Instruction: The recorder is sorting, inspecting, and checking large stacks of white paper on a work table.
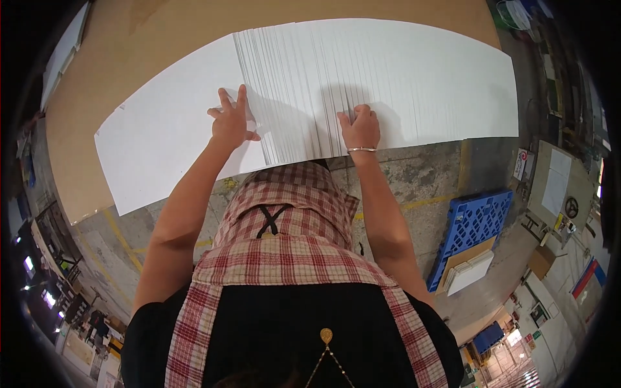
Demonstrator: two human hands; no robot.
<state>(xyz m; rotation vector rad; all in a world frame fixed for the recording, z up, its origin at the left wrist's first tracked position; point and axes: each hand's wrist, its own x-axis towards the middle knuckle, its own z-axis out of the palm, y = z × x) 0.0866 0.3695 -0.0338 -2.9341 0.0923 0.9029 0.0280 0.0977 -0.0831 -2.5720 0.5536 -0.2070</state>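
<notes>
Where the counter [162, 32] runs out at its near edge, white fanned sheets [433, 77] seem to overhang; a hard tug (I'd wince) could spill them. Left hand [229, 126]: fingers splayed, gripping nothing; right hand [361, 131]: fingers curled, grip unclear.

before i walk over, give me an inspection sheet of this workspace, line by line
Surface: tan tabletop, largely covered by the white sheets.
Job's things: the white sheets lie fanned, overlapping, their edges most closely packed around the middle.
Clutter: blue pallet to the right, with a white stack at its near end.
Hands: left hand over the sheets, fingers spread; right hand at the sheet edges, fingers curled, grip unclear.
Cables: nothing seen for certain; the picture's rim is too dim.
Surroundings: worn grey floor with yellow lines; black handwheel at the far right.
</notes>
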